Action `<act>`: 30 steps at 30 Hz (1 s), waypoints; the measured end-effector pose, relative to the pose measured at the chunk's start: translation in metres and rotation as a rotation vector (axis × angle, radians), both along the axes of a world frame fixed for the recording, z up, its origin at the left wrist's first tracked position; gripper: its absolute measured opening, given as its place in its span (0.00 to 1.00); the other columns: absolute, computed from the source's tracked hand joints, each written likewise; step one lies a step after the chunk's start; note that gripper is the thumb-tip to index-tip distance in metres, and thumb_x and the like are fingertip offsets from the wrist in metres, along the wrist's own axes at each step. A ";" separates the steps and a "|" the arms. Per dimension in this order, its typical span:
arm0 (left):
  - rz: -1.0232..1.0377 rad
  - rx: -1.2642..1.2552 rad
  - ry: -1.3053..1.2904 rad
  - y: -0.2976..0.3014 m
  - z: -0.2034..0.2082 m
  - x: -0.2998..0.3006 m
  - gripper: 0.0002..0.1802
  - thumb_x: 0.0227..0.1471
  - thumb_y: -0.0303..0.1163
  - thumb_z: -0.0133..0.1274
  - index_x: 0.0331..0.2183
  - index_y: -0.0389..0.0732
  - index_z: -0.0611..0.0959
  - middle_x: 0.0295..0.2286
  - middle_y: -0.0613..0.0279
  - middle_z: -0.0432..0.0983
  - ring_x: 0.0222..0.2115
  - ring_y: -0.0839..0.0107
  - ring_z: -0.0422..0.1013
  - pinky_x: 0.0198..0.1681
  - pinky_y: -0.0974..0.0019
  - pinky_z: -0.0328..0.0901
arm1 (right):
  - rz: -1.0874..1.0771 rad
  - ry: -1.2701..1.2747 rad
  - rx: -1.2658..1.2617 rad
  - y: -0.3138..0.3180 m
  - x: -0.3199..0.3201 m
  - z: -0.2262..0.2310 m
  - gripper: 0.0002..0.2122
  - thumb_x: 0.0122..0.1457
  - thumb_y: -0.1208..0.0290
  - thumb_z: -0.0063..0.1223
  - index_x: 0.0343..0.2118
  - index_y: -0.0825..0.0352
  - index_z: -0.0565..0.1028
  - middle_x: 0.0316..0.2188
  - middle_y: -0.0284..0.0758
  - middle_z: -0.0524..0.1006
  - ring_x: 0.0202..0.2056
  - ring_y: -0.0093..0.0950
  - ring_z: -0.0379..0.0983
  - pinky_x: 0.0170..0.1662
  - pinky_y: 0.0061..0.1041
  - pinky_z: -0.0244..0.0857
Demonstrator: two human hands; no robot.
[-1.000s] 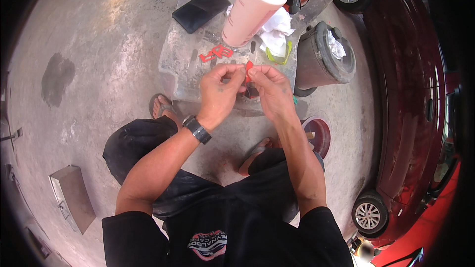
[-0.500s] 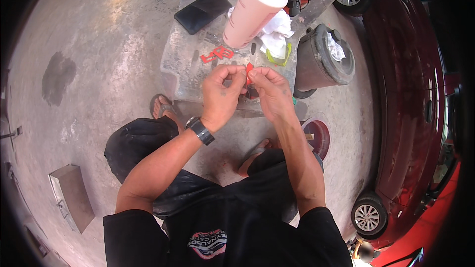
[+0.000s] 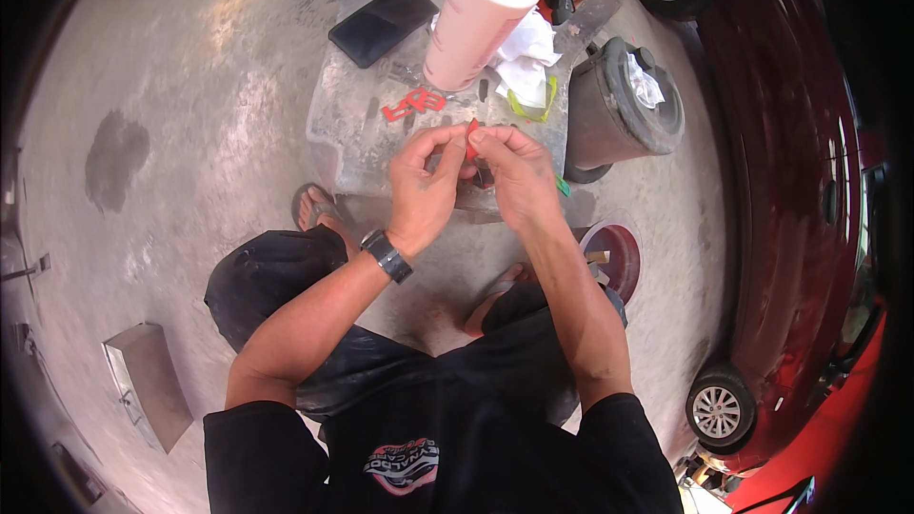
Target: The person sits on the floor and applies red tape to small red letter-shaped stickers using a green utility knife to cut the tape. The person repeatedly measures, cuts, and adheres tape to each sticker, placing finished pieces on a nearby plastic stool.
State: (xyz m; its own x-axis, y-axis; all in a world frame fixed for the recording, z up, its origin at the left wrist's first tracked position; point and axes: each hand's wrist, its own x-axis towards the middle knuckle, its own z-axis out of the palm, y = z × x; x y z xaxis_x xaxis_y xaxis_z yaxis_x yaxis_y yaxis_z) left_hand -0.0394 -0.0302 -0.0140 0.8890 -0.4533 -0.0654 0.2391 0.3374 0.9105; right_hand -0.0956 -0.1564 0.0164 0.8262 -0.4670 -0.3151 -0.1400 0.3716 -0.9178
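Fingers [image 3: 489,141] of both hands [image 3: 424,198] tight on red piece [image 3: 472,129]

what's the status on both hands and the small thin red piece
Left hand and right hand pinching small thin red piece. Flat red cutouts beyond, on scuffed grey slotted seat. Tall pink cylindrical bottle upright, apart from hands.
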 end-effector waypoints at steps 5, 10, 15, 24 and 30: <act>-0.032 -0.095 0.073 0.003 0.001 -0.001 0.11 0.63 0.27 0.58 0.45 0.32 0.83 0.36 0.62 0.80 0.33 0.78 0.76 0.35 0.72 0.73 | -0.044 -0.020 -0.070 0.013 0.000 0.012 0.06 0.62 0.70 0.62 0.37 0.66 0.80 0.28 0.27 0.80 0.27 0.15 0.72 0.29 0.18 0.60; -0.028 -0.168 0.218 0.003 0.004 0.002 0.12 0.62 0.29 0.60 0.45 0.33 0.83 0.38 0.63 0.81 0.34 0.80 0.73 0.41 0.71 0.69 | -0.073 -0.020 -0.090 0.020 0.004 0.012 0.05 0.60 0.77 0.60 0.33 0.73 0.77 0.27 0.33 0.80 0.26 0.16 0.73 0.29 0.16 0.65; -0.082 -0.095 0.288 0.002 0.013 0.010 0.12 0.62 0.30 0.59 0.45 0.35 0.83 0.36 0.66 0.80 0.34 0.81 0.71 0.42 0.72 0.67 | -0.087 -0.054 -0.187 0.021 0.004 0.014 0.05 0.60 0.77 0.59 0.34 0.74 0.77 0.26 0.33 0.80 0.26 0.17 0.74 0.29 0.18 0.67; -0.048 0.132 -0.115 0.003 0.016 0.016 0.09 0.64 0.32 0.58 0.41 0.36 0.82 0.35 0.67 0.79 0.37 0.80 0.71 0.42 0.72 0.65 | -0.008 -0.123 -0.293 0.011 -0.003 0.015 0.07 0.60 0.74 0.59 0.33 0.74 0.79 0.24 0.31 0.79 0.25 0.16 0.71 0.28 0.21 0.65; 0.032 0.259 -0.359 0.013 0.019 0.004 0.12 0.67 0.34 0.54 0.41 0.34 0.81 0.35 0.65 0.78 0.39 0.80 0.70 0.43 0.73 0.65 | -0.015 -0.154 -0.430 0.012 0.002 -0.001 0.08 0.59 0.73 0.60 0.35 0.75 0.80 0.23 0.31 0.79 0.24 0.15 0.70 0.26 0.21 0.63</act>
